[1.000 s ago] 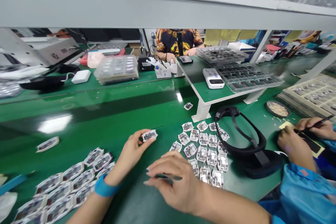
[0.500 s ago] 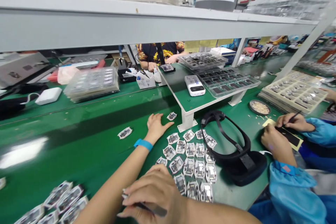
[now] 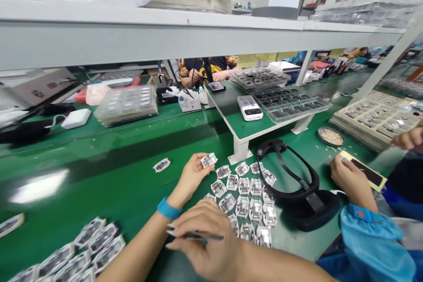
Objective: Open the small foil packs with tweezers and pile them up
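My left hand (image 3: 193, 175), with a blue band on its wrist, pinches a white watch housing (image 3: 209, 160) with electronic parts inside, lifted off the green bench. Lower and nearer to me, my right hand (image 3: 209, 238) is closed around dark metal tweezers (image 3: 206, 235), their tips pointing left. Rows of similar watch housings (image 3: 243, 186) lie beside and beyond my right hand, some of them hidden behind it. Another group of housings (image 3: 89, 244) fills the lower left, and a single housing (image 3: 161, 165) lies to the left of my left hand.
A black headset with a strap (image 3: 306, 198) lies right of the rows. Beyond stands a raised green shelf (image 3: 244, 130) with a white device (image 3: 250, 108) and clear trays (image 3: 291, 103). A co-worker's hand (image 3: 352, 178) works at the right. A white overhead beam (image 3: 198, 42) spans the view.
My left hand has picked up the housing that lay by the shelf leg and brought it slightly nearer. My right hand still holds the tweezers. The view has shifted a little.
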Motion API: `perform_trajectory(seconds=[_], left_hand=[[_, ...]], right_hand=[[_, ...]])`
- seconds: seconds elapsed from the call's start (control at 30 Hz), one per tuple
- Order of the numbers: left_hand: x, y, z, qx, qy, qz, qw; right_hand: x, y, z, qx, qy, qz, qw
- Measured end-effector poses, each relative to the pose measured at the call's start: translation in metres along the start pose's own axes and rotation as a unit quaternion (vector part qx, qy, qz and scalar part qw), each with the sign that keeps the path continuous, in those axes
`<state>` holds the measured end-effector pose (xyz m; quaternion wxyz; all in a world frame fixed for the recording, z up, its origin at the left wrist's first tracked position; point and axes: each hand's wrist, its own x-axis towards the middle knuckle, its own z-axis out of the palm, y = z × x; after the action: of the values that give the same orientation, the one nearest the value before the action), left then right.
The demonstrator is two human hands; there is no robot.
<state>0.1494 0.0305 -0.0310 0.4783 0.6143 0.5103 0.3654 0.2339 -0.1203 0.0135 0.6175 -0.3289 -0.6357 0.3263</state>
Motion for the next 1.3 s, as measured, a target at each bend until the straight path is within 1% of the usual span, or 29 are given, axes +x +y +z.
perform_trajectory(seconds=[0.13,0.2,0.23,0.33,0.4,0.47,0.6,0.77,0.97,1.1,1.17,1.3], left_hand=[[-0.062,0.011,-0.025,-0.083,-0.023,-0.055,0.995],[-0.090,0.014,-0.036,-0.128,-0.021,-0.090,0.987],[-0.102,0.014,-0.041,-0.166,-0.017,-0.120,0.979],[-0.132,0.008,-0.051,-0.218,-0.006,-0.178,0.960],[-0.146,0.003,-0.054,-0.211,-0.010,-0.193,0.958],[-0.156,0.000,-0.055,-0.204,-0.019,-0.201,0.958],[-0.167,0.000,-0.055,-0.193,-0.020,-0.200,0.960],[-0.170,-0.001,-0.055,-0.189,-0.012,-0.199,0.962],[-0.172,-0.004,-0.048,-0.194,-0.005,-0.165,0.967],[-0.172,-0.004,-0.044,-0.188,0.005,-0.162,0.969],[-0.172,-0.004,-0.045,-0.189,0.011,-0.166,0.968],[-0.171,-0.005,-0.047,-0.208,0.037,-0.178,0.961]], right_hand=[[0.001,0.006,0.001,0.030,0.063,0.042,0.997],[0.002,0.011,0.001,0.032,0.073,0.066,0.995],[0.003,0.014,0.001,0.033,0.081,0.073,0.994],[0.002,0.022,0.001,0.014,0.047,0.116,0.992],[0.000,0.027,0.003,-0.001,0.023,0.140,0.990],[-0.003,0.030,0.006,-0.009,0.004,0.148,0.989],[-0.008,0.033,0.012,-0.013,-0.021,0.147,0.989],[-0.009,0.032,0.012,-0.019,-0.023,0.145,0.989],[-0.013,0.030,0.011,-0.035,-0.074,0.080,0.993],[-0.012,0.031,0.013,-0.052,-0.071,0.048,0.995],[-0.010,0.031,0.012,-0.039,-0.059,0.066,0.995],[-0.006,0.029,0.009,0.002,-0.026,0.150,0.988]])
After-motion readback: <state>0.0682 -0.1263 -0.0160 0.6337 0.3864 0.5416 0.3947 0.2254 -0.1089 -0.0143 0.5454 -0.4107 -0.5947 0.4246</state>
